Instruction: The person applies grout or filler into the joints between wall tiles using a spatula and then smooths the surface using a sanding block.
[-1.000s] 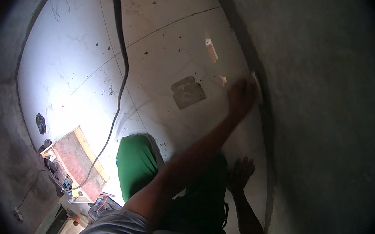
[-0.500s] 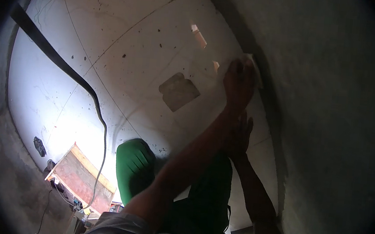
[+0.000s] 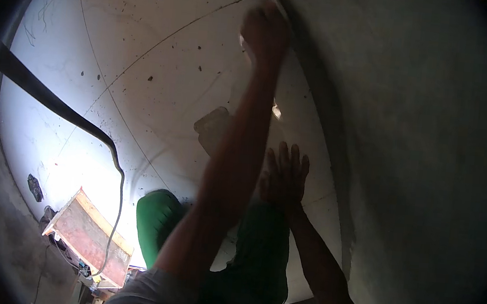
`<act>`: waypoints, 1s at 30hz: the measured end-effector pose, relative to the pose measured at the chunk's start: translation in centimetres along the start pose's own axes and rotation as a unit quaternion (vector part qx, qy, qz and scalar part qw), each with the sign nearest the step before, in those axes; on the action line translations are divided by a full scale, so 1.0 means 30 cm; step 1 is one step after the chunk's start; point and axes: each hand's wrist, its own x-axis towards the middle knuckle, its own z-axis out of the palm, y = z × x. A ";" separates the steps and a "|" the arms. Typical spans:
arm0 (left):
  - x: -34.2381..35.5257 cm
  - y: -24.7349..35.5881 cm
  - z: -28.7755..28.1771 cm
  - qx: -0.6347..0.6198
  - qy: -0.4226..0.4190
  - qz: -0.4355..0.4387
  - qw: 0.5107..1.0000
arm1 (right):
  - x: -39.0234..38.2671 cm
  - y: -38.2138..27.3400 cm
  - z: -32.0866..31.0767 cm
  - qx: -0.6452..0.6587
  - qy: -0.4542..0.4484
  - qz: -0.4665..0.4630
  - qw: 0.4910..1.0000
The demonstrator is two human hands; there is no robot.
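My left hand (image 3: 267, 33) is at the far end of my reach, beside the base of the wall. Its fingers are curled in a grip, and the thin pale edge of a flat piece (image 3: 277, 5) shows along its wall side. Motion blur and the hand hide what kind of piece it is. My right hand (image 3: 285, 176) rests palm down on the white tiled floor (image 3: 166, 47), fingers spread, with nothing in it. A flat grey-brown shape (image 3: 212, 129) on the floor is partly covered by my left forearm.
A grey plastered wall (image 3: 418, 138) rises close on the right. At the left, a dark cable (image 3: 62, 104) crosses to a wooden box-like thing (image 3: 94, 231) beside bright light. Small dark crumbs (image 3: 150, 78) dot the tiles. My knees in green trousers (image 3: 159, 220) are below my arms.
My left hand has moved away from me along the wall's base, the pale piece moving with it. My right hand, formerly partly behind the left arm, now shows spread on the floor.
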 end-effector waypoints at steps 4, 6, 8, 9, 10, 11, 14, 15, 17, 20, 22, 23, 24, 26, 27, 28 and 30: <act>-0.419 -0.008 -0.005 -0.097 -0.070 -0.130 0.984 | 0.010 0.004 0.010 -0.013 -0.113 0.030 0.993; -0.389 -0.016 -0.005 -0.063 0.040 -0.002 0.997 | 0.008 0.010 0.012 -0.015 -0.009 0.002 1.000; -0.183 -0.033 -0.002 -0.050 0.027 0.023 0.998 | 0.003 0.016 0.011 -0.006 0.031 -0.005 0.999; -0.048 -0.030 -0.014 -0.060 0.005 -0.005 0.998 | -0.001 0.016 0.008 0.005 0.017 -0.003 1.000; 0.008 -0.011 -0.027 -0.092 -0.028 -0.061 0.994 | -0.006 0.015 0.005 0.021 0.019 -0.010 1.000; 0.036 0.000 -0.032 -0.131 -0.021 -0.090 0.987 | -0.011 0.011 0.001 0.018 -0.015 0.008 1.000; -0.189 -0.021 -0.014 -0.043 -0.045 -0.012 0.998 | -0.020 -0.012 -0.008 0.148 -0.023 0.049 0.987; -0.362 -0.012 -0.008 0.048 -0.093 -0.033 0.994 | -0.022 -0.021 -0.010 0.274 -0.020 0.085 0.958; -0.663 -0.006 0.025 0.049 -0.096 -0.098 0.989 | -0.020 -0.032 -0.007 0.503 -0.011 0.149 0.852; -0.637 -0.066 0.077 -0.020 -0.031 -0.025 0.999 | -0.015 -0.027 0.001 0.486 0.000 0.133 0.864; -0.470 -0.052 0.053 -0.172 -0.051 -0.041 0.983 | -0.009 -0.011 0.007 -0.027 0.019 0.004 0.999; -0.422 -0.047 0.049 -0.171 -0.038 -0.042 0.984 | -0.007 0.000 0.012 -0.011 0.005 0.001 1.000; -0.402 -0.034 0.036 -0.172 -0.015 -0.027 0.985 | -0.008 0.005 0.014 -0.004 0.008 0.010 1.000; -0.363 0.012 -0.003 -0.180 0.047 0.017 0.982 | -0.009 0.013 0.020 -0.014 0.027 0.007 1.000; -0.362 0.031 -0.022 -0.183 0.072 0.030 0.980 | -0.011 0.014 0.023 -0.029 0.023 0.006 0.999; -0.404 0.041 -0.038 -0.243 0.027 -0.020 0.970 | -0.014 0.012 0.025 -0.045 0.051 -0.016 0.998; -0.412 0.069 -0.069 -0.283 -0.004 -0.061 0.957 | -0.018 0.004 0.024 0.007 -0.031 0.036 0.999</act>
